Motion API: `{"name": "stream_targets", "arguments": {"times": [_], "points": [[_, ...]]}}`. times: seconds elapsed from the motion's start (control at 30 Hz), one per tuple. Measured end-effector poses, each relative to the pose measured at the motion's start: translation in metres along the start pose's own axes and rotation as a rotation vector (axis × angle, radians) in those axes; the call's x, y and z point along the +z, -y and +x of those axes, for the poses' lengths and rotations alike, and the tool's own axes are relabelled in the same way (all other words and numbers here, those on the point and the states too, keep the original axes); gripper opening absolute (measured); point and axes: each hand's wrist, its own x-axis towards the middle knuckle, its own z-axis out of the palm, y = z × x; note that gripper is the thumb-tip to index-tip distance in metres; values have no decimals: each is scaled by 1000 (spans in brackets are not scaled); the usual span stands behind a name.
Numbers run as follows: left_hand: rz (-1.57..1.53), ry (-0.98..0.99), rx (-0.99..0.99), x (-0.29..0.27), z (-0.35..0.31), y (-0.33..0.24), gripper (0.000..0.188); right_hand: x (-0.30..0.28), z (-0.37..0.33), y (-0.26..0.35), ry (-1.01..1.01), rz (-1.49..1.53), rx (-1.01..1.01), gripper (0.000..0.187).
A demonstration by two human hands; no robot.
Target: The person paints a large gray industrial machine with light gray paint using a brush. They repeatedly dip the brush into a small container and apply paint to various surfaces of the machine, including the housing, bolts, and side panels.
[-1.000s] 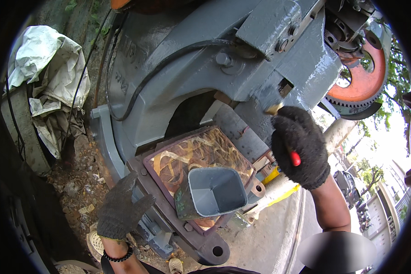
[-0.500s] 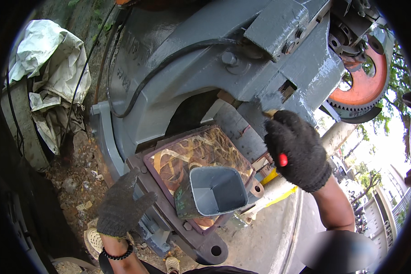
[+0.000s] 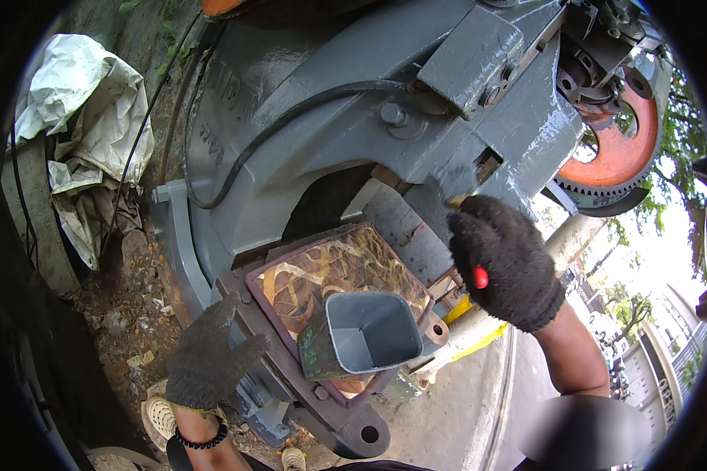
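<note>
My right hand (image 3: 507, 263), in a black knit glove, is closed around a paintbrush (image 3: 457, 201). The brush's red handle end shows below my fingers, and its bristles meet the grey painted machine frame (image 3: 306, 141) beside a square slot. My left hand (image 3: 208, 353), gloved in dark grey, lies with thumb and fingers apart along the edge of the machine's base plate (image 3: 346, 428). It holds nothing. Between my hands a square container (image 3: 373, 334) of grey paint sits on a brown patterned cushion (image 3: 330, 275) on the base. Most of the brush handle is hidden by the glove.
An orange gear wheel (image 3: 620, 149) stands at the upper right. A black cable (image 3: 259, 141) curves over the frame. At the left a crumpled white sheet (image 3: 94, 118) hangs above ground littered with debris (image 3: 133, 314). A pale pipe with yellow wrapping (image 3: 479, 330) runs under my right arm.
My right hand with the paintbrush has shifted slightly left and down against the frame. The view has tilted a little; my left hand stays in place.
</note>
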Motion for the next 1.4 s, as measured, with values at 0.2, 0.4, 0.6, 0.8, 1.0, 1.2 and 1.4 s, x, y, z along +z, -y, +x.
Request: {"name": "stream_targets", "arguments": {"times": [0.2,0.4,0.6,0.8,1.0,1.2,1.4], "points": [[-3,-42,78,4,-3,7,80,-20,20,-36,-197,-64,231,39],[81,-14,119,13,7,16,80,15,10,-4,12,71,63,40],[74,-65,219,17,8,22,79,-9,-4,-2,-96,115,246,39],[-1,-33,89,9,5,7,75,-55,15,-33,-648,792,707,14],[25,-56,81,6,4,4,75,-45,12,-26,-383,35,210,25],[51,-57,105,8,3,4,78,-13,16,-8,45,-91,139,36],[22,-38,106,11,5,7,81,36,14,29,392,-28,-152,35]]}}
